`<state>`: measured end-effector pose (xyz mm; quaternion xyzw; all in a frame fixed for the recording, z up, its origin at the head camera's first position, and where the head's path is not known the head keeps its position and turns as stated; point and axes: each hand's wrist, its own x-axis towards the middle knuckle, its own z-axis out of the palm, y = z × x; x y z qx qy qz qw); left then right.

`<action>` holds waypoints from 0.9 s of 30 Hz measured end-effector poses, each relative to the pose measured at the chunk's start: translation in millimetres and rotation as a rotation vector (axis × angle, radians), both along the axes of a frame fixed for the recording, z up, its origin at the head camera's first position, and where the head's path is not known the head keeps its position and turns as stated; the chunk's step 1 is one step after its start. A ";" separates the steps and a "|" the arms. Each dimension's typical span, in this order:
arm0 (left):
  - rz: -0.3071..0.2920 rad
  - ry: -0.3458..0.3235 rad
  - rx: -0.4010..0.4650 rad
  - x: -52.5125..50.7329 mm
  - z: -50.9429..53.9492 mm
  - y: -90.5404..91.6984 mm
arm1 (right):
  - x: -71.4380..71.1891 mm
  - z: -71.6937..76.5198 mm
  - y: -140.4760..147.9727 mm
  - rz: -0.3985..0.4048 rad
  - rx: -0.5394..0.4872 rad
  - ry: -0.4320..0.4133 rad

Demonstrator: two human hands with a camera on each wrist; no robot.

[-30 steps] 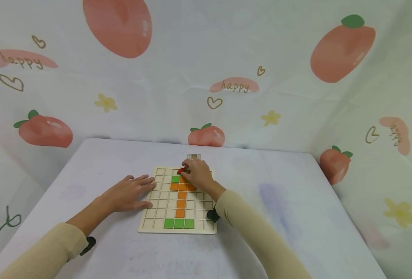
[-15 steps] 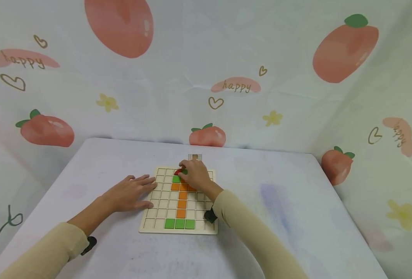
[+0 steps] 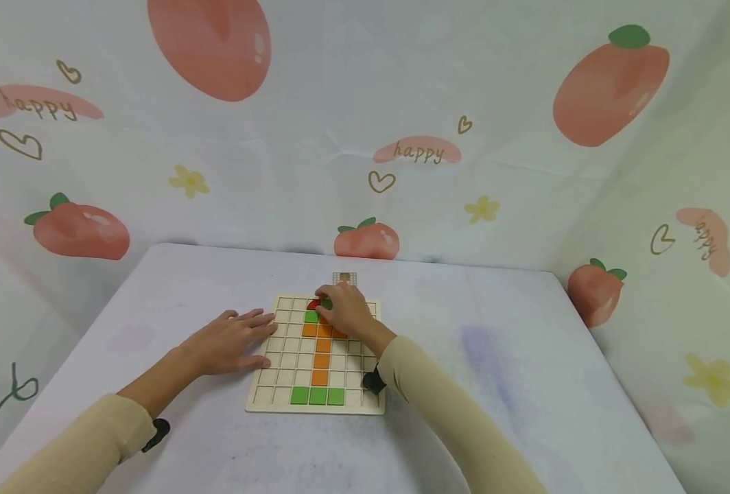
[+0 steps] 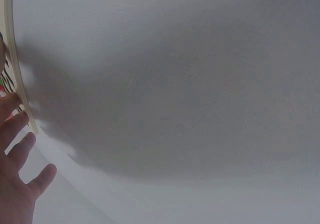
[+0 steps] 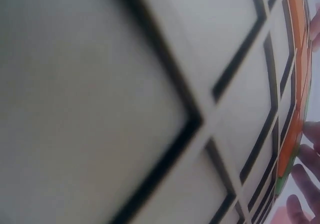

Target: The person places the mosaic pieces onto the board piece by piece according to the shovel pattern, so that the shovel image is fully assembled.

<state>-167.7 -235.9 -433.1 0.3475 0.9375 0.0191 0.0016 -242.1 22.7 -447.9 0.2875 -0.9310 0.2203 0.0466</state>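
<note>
A pale wooden grid board [image 3: 278, 377] lies flat on the table. My left hand [image 3: 229, 343] rests at its left edge with fingers spread. At the board's far edge my right hand [image 3: 348, 310] has thumb and index finger curled about a red tile [image 3: 313, 304] with a rounded side, apparently pinching it; the exact contact is too small to see. A bit of green [image 3: 326, 302] shows between those fingers. Orange tiles [image 3: 322, 361] form a column and part of a crossbar, partly hidden by the right hand. Green tiles [image 3: 318, 396] line the near row, and another green tile [image 3: 311, 317] sits near the red one.
Just beyond the board lies a small card [image 3: 344, 276] with a printed grid, partly covered by the right hand. The white table [image 3: 513, 343] meets a fruit-patterned cloth [image 3: 291, 178] at its back edge. A dark band [image 3: 374, 380] is on the right wrist.
My right hand has shifted slightly left along the far row, and the red tile has moved left with it. The left hand stays at the board's edge.
</note>
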 end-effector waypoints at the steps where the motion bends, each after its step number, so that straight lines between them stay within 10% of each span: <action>1: -0.001 0.000 -0.002 -0.2 0.0 0.1 | 0.1 0.2 1.1 0.004 -0.006 -0.005; 13: 0.007 0.002 -0.020 -1.5 1.8 0.1 | -13.0 17.1 41.1 -0.039 0.042 0.028; 27: 0.000 -0.003 -0.017 -5.9 -0.2 -4.7 | -17.4 34.3 153.9 -0.092 0.070 -0.027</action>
